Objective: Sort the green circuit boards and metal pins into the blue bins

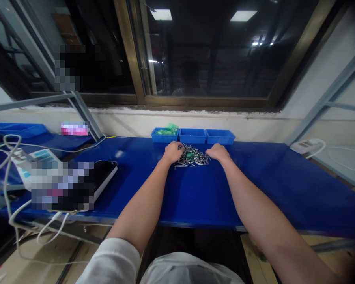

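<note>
A loose heap of thin silvery metal pieces [199,158], like small screws or pins, lies on the blue tabletop [195,193]. Something small and green [190,156] shows in the middle of the heap. My left hand [174,151] is at the heap's left edge, its fingers curled in against the pieces. At the right edge is my right hand [219,152], with its fingers bent together and their tips beside the outermost pieces. What either hand holds is too small to make out.
Behind the heap stand three blue bins: the left bin [165,139] with green plastic bags [170,130], the middle bin [192,136] and the right bin [220,137]. A dark-screened device [105,173] and white cables [10,205] are at left. A white power strip [306,145] lies at far right.
</note>
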{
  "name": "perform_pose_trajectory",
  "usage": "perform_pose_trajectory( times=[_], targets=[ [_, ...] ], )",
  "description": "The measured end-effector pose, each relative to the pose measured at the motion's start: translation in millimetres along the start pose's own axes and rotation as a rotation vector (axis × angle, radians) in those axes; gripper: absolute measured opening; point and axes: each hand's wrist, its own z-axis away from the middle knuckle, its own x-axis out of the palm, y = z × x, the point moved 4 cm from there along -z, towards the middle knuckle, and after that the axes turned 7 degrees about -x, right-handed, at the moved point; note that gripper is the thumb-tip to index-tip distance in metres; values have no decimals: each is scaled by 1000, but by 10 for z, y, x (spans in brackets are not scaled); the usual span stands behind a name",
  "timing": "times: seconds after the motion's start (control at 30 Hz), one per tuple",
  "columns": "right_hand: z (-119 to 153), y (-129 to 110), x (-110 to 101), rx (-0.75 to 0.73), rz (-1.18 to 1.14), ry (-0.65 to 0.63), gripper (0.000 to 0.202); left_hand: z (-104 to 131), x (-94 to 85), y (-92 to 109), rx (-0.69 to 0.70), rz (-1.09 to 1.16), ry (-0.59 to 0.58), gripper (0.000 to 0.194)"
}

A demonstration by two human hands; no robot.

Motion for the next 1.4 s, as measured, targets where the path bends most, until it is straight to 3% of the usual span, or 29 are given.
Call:
perform_pose_trajectory(
  times=[0.37,0.63,0.77,0.93,1.1,1.27,1.4],
  targets=[
    [7,-12,-66,-55,121,-177,39,5,-6,19,-16,-38,-43,28],
    [35,-61,-36,-116,197,-121,28,44,-29,46,-47,-55,-19,27],
    [75,-259,6,-418,25,-8,19,89,-59,155,67,35,22,28],
    [214,-518,116,-710,-306,6,13,145,-55,316,241,166,5,28],
    [215,-543,200,-691,-650,-8,10,156,-41,340,233,225,-81,23],
    [185,-501,182,-650,-792,-11,18,149,-60,301,199,260,-85,21],
    [194,-474,160,-585,-907,-96,24,161,-56,315,193,307,-124,23]
  ],
)
